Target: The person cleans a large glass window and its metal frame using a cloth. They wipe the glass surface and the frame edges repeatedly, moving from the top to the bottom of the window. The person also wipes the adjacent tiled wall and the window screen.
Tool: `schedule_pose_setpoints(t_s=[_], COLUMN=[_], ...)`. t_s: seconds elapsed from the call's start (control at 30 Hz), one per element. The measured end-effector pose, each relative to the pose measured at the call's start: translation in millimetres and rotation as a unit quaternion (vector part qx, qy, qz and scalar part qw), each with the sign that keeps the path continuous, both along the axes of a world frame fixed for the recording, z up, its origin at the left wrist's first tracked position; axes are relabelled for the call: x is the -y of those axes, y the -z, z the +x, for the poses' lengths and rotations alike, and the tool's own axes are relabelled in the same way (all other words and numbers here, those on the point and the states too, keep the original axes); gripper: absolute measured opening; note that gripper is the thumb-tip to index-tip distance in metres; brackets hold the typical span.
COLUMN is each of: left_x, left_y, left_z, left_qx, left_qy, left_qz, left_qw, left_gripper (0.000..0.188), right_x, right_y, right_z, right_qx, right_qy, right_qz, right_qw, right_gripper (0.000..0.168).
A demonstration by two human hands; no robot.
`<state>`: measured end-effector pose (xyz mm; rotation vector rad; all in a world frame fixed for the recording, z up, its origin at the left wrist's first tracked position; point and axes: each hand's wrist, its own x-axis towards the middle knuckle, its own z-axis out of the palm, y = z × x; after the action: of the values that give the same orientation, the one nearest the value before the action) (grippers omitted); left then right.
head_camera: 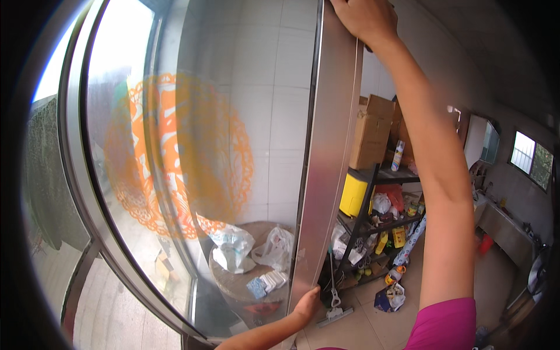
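A glass sliding panel with a wide metal frame stile (334,131) stands upright in front of me. High up, my right hand (367,19) grips the stile's right edge; its fingers run out at the top of the picture. Lower down, my left hand (307,302) holds the same stile near its bottom, thumb side up. An orange round paper-cut decoration (238,162) is on the glass pane (253,52). Through the glass a round table (227,286) shows, bearing plastic bags (234,247) and small packets (267,282).
Behind the stile stands a black shelf rack (363,223) with a cardboard box (372,131), a spray can (397,155) and a yellow bin (353,194). A floor squeegee (334,315) and an open bag (390,297) rest on the tiled floor (363,328). A counter (503,227) lines the far right.
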<state>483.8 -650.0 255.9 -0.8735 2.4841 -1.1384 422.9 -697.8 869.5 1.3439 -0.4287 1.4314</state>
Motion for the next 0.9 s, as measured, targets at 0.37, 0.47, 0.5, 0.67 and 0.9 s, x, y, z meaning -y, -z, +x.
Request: schedule_pose_setpoints(t_s=[0.37,0.47,0.5,0.67,0.9], left_x=[12.1,10.7,10.6,9.7,2.1], left_y=[-2.9,6.9,7.0,8.1,2.3], left_z=[-0.6,-5.2,-5.5,-10.4,-10.0], left_qx=[0.051,0.065,0.065,0.057,0.057], left_qy=[-0.035,-0.069,-0.087,-0.127,-0.144], left_qz=[-0.080,-0.085,-0.072,-0.054,-0.038], left_qw=[0.995,0.992,0.991,0.989,0.987], left_gripper=[0.033,0.034,0.035,0.037,0.039], right_x=[-9.6,-3.4,0.3,36.5,17.2], right_y=[494.0,454.1,422.8,196.1,294.2], right_z=[-29.0,-32.8,-25.2,-10.3,4.6], right_qx=[-0.154,-0.167,-0.129,-0.041,-0.028], right_qy=[0.020,-0.041,-0.058,0.053,-0.103], right_qz=[0.263,0.256,0.266,0.222,0.143], right_qw=[0.952,0.951,0.953,0.973,0.984], right_gripper=[0.030,0.038,0.045,0.034,0.039])
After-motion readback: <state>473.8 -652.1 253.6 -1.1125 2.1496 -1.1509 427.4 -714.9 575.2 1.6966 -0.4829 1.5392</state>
